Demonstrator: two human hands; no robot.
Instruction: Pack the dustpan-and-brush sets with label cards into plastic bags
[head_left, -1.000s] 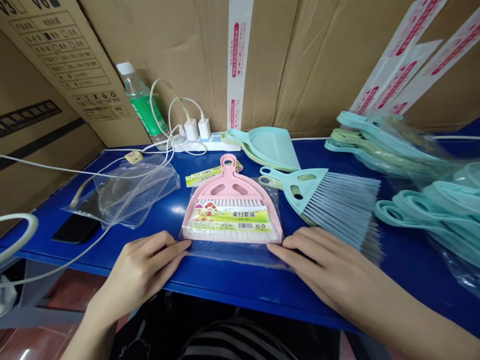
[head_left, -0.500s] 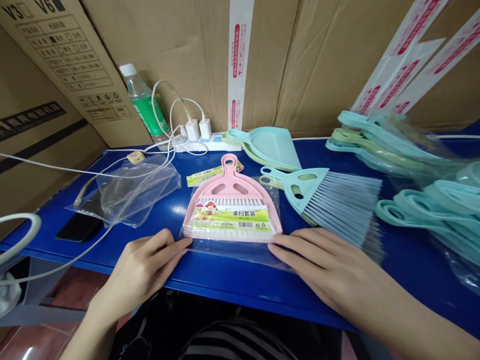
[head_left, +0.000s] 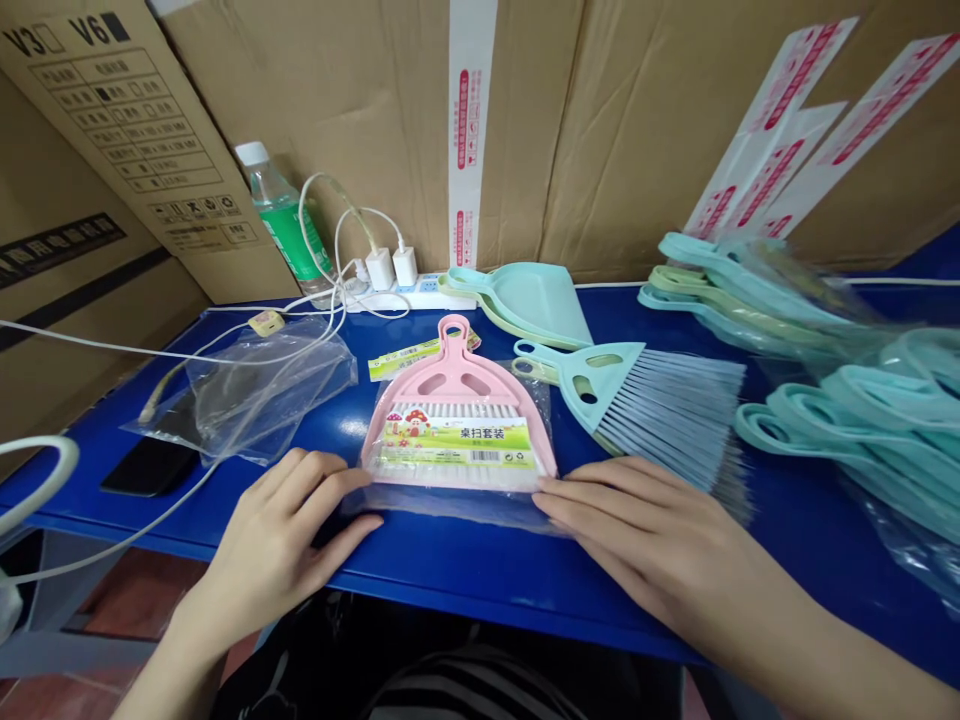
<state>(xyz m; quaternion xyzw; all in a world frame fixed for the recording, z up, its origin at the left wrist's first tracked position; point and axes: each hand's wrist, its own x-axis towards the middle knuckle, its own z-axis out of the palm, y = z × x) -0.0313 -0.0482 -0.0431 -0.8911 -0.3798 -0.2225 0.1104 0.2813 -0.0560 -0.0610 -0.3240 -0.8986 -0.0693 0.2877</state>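
Observation:
A pink dustpan [head_left: 450,380] with a white-bristled pink brush lies flat inside a clear plastic bag [head_left: 465,505]. A colourful printed label [head_left: 457,440] covers the bristles. My left hand [head_left: 292,530] is at the bag's lower left corner; its fingertips touch the film and the thumb is spread away on the table. At the lower right corner lies my right hand [head_left: 652,530], fingers stretched out flat and their tips on the bag; its thumb is hidden. Beside my right hand are a blue brush [head_left: 637,390] and a greenish one under it.
Blue and green dustpans [head_left: 540,300] lie behind the pink one. Bagged dustpan sets [head_left: 847,420] pile up at right. A phone [head_left: 150,468], an empty-looking plastic bag [head_left: 262,390] and white cables are at left. A bottle [head_left: 289,230] and power strip [head_left: 420,292] stand by the cardboard.
My left thumb has parted from the fingers and moved down onto the table. The fingers have shifted slightly up along the bag's corner. The right hand stays at its corner.

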